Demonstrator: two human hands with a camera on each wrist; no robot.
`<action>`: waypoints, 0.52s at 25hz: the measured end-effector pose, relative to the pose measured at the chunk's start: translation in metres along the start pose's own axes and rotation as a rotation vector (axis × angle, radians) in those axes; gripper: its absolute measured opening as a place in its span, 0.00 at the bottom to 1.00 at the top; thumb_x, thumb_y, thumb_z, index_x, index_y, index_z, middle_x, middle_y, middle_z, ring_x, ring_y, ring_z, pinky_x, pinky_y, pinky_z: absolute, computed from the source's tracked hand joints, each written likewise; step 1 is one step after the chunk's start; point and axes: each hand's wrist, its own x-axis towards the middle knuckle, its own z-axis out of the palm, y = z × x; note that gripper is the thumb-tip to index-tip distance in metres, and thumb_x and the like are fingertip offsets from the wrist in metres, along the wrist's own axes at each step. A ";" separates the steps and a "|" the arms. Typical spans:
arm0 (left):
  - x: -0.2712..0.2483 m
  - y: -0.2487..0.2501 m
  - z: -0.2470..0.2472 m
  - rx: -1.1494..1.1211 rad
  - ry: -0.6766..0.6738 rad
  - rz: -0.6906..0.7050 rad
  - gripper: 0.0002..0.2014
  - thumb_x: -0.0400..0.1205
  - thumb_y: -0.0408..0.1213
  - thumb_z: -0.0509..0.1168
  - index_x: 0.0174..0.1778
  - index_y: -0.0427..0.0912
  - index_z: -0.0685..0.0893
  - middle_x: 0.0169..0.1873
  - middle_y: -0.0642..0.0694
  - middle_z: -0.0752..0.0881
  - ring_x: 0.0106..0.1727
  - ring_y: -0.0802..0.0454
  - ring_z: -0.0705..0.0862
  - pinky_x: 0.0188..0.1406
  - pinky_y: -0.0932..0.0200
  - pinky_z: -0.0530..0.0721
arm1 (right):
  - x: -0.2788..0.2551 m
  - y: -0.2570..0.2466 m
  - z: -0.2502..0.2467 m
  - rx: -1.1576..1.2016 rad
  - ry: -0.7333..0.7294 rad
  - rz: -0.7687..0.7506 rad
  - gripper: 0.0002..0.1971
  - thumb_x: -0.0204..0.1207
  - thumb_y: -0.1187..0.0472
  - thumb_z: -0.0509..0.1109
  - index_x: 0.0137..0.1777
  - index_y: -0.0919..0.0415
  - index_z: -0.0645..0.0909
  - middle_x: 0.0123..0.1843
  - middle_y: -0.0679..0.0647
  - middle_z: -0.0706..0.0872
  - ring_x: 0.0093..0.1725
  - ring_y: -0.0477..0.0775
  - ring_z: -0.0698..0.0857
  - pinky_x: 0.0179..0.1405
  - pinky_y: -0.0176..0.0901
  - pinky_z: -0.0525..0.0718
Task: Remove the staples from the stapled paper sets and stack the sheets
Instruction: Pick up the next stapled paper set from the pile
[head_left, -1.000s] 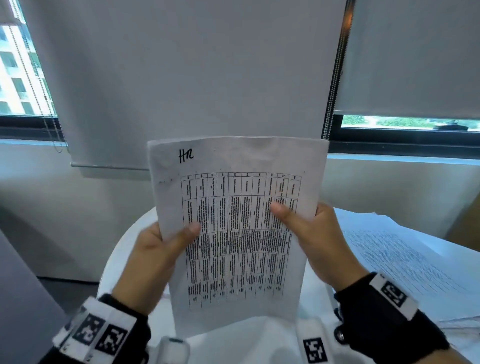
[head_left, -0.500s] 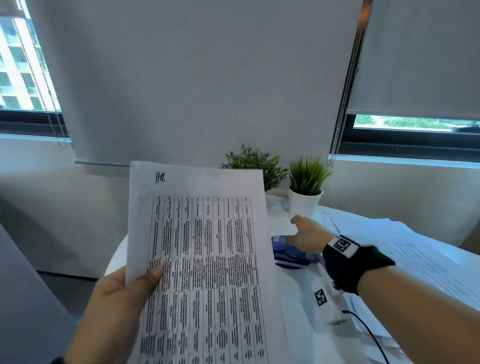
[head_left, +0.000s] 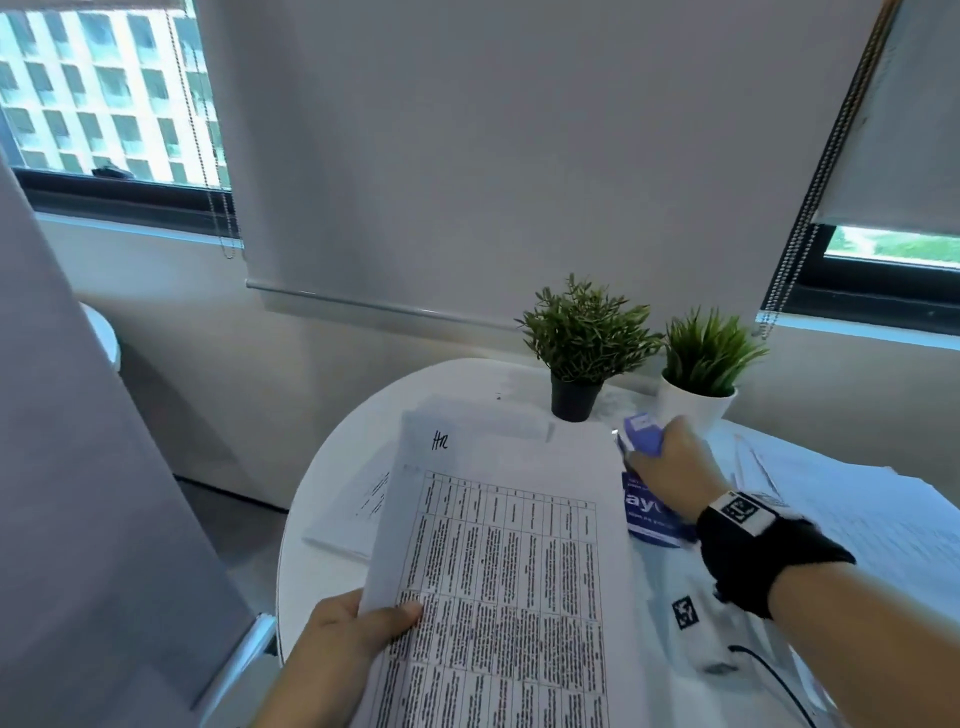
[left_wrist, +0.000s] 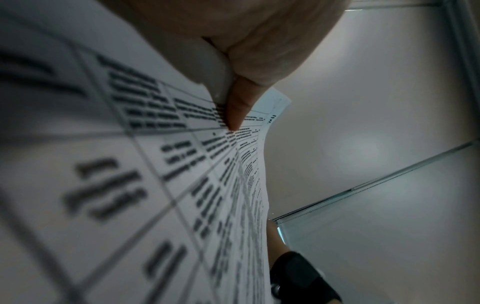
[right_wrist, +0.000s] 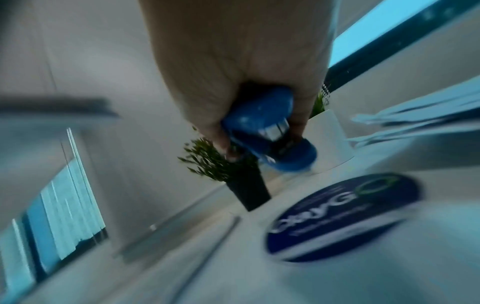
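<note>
Gripping paper set (head_left: 498, 571) edge, left hand (head_left: 343, 639), right hand (head_left: 670, 473) lifting stapler (head_left: 641, 434)

It looks like an office: a round white desk (head_left: 332, 499) carries printed paper sheets (head_left: 857, 499) and two small potted plants (head_left: 582, 332), beneath windows with roller blinds (head_left: 467, 156) facing a multi-storey building (head_left: 98, 93).
</note>
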 end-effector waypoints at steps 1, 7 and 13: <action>0.000 -0.003 0.001 0.005 -0.006 0.003 0.04 0.78 0.31 0.72 0.42 0.36 0.91 0.29 0.45 0.92 0.34 0.51 0.88 0.29 0.64 0.74 | -0.003 -0.013 -0.007 0.214 0.107 0.042 0.23 0.68 0.46 0.70 0.48 0.69 0.75 0.37 0.62 0.83 0.33 0.61 0.80 0.36 0.54 0.85; -0.002 -0.011 0.007 -0.033 -0.062 0.011 0.08 0.80 0.29 0.67 0.41 0.33 0.91 0.36 0.35 0.92 0.34 0.43 0.90 0.35 0.58 0.81 | -0.053 -0.127 -0.066 1.107 0.473 -0.160 0.05 0.78 0.57 0.69 0.43 0.52 0.75 0.35 0.43 0.81 0.30 0.39 0.80 0.36 0.39 0.80; 0.003 -0.011 0.004 -0.092 -0.041 0.034 0.09 0.83 0.28 0.64 0.47 0.30 0.89 0.40 0.31 0.91 0.42 0.32 0.90 0.43 0.42 0.89 | -0.115 -0.182 -0.110 1.365 0.273 -0.386 0.06 0.79 0.54 0.67 0.47 0.54 0.76 0.40 0.55 0.82 0.38 0.60 0.85 0.38 0.52 0.88</action>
